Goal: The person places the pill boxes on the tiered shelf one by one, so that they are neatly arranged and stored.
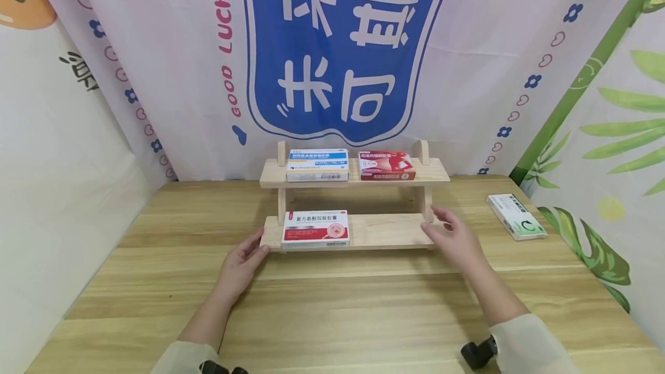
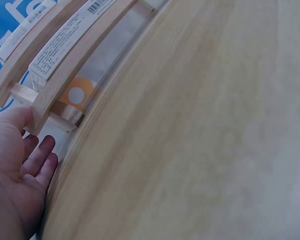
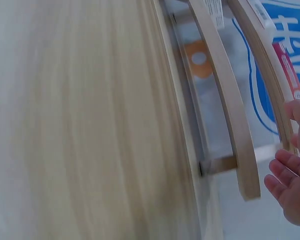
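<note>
A two-tier wooden display rack (image 1: 387,229) stands on the table. My left hand (image 1: 239,267) grips the left end of its lower board, thumb at the board's end and the other fingers bent below in the left wrist view. At the right side, my right hand (image 1: 457,241) holds the rack near the upright, thumb over the lower board and index finger by the post. A white and red medicine box (image 1: 316,228) lies on the lower board's left part. On the upper board sit a blue and white medicine box (image 1: 317,165) and a red medicine box (image 1: 387,165).
A white and green medicine box (image 1: 516,216) lies on the wooden table (image 1: 343,316), right of the rack. Behind the rack hangs a white cloth (image 1: 171,103) with a blue lettered emblem. Printed cloth with green leaves (image 1: 602,247) borders the table's right edge.
</note>
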Available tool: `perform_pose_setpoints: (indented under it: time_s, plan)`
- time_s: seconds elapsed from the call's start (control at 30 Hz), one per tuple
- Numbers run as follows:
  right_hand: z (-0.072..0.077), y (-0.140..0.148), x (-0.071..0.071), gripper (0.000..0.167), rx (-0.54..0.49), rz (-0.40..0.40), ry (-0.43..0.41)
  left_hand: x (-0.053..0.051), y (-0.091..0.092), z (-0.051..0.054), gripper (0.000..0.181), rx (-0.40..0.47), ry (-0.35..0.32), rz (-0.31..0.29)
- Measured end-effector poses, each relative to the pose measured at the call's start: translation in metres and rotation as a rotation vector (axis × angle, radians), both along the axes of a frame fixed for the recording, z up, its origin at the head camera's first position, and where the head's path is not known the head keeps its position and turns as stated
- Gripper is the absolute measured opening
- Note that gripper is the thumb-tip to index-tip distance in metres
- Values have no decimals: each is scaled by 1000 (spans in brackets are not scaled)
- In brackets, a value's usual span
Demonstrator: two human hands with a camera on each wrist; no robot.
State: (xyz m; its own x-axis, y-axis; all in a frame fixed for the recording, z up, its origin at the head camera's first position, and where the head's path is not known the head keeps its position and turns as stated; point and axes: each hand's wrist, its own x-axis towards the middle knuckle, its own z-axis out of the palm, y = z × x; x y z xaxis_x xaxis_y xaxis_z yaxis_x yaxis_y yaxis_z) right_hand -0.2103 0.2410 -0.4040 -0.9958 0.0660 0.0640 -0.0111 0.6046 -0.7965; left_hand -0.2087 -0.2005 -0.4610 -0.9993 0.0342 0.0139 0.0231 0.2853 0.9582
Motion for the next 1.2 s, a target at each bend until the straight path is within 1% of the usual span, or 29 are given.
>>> perform_pose_setpoints:
  time_s: [0.1, 0.2, 0.43, 0.63, 0.83, 1.0, 1.07, 1.2]
  plan:
    - [-1, 15, -1, 69, 21, -33, -18, 0, 0, 0, 52, 5, 2, 2]
    - [-3, 32, -2, 71, 26, -65, -19, 0, 1, 0, 52, 7, 3, 3]
    - [-8, 72, -3, 73, 102, -159, 38, -1, 0, 0, 52, -2, 1, 6]
    - [-13, 99, -5, 73, 143, -233, -10, -1, 0, 1, 52, -8, -2, 7]
    - [-20, 122, -6, 71, 180, -296, -14, 1, 0, 2, 52, -6, -1, 8]
    - [-24, 136, -6, 75, 176, -368, -95, 2, 0, 3, 52, -9, -5, 6]
    - [-26, 141, -5, 76, 181, -391, -116, 2, 0, 3, 52, -13, -8, 7]
    - [-30, 150, -5, 76, 192, -422, -113, 2, 0, 2, 52, -18, -9, 11]
